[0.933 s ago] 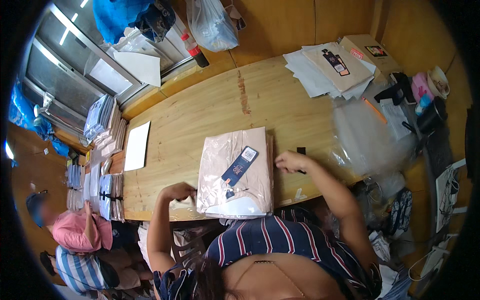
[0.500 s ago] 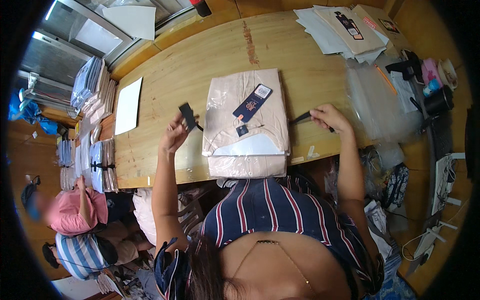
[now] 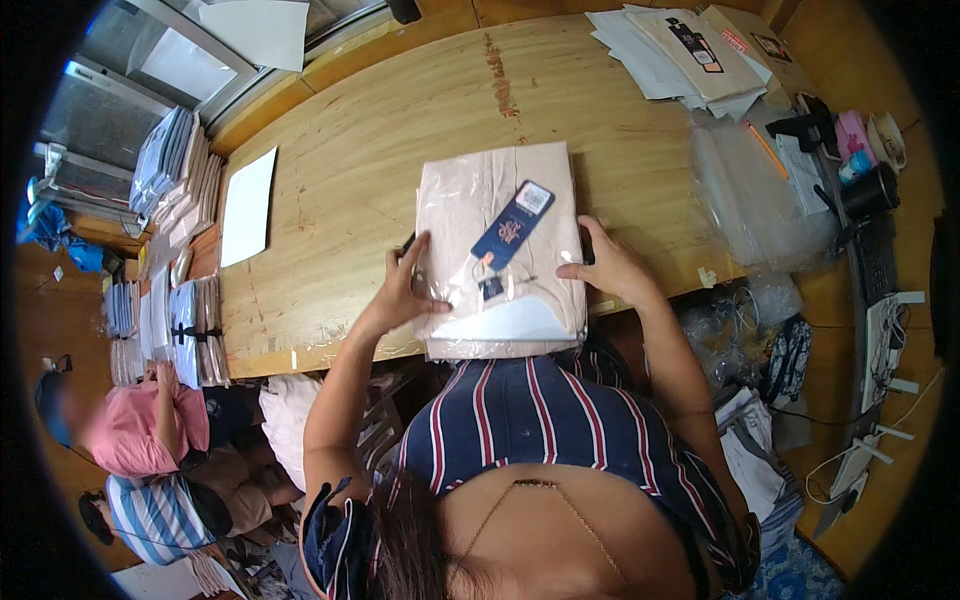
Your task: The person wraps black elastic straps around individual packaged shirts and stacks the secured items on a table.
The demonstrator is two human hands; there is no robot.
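Observation:
A stack of folded pale pink garments in clear plastic bags (image 3: pixel 500 180) lies at the table's near edge. On top show a dark blue swing tag (image 3: pixel 513 225), a small dark label (image 3: pixel 491 288) and a white insert (image 3: pixel 510 320) at the neckline. My left hand (image 3: pixel 402 290) grips the stack's left edge, thumb on top and fingers along the side. Against the right edge, my right hand (image 3: pixel 612 265) holds the stack the same way. A bit of black strap (image 3: pixel 408 243) shows beside my left fingertips; the rest of it is hidden.
On the wooden table (image 3: pixel 350 170) lie a white sheet (image 3: pixel 248 205) at left, clear plastic bags (image 3: pixel 750 190) and papers (image 3: pixel 640 60) at right. Bagged garment piles (image 3: pixel 180 180) stand far left. Two people, one in a pink top (image 3: pixel 140 425), are at the left.
Both hands have let go of the black strap ends and moved inward onto the stack's sides. The lower bag that stuck out at the near edge is now mostly covered.

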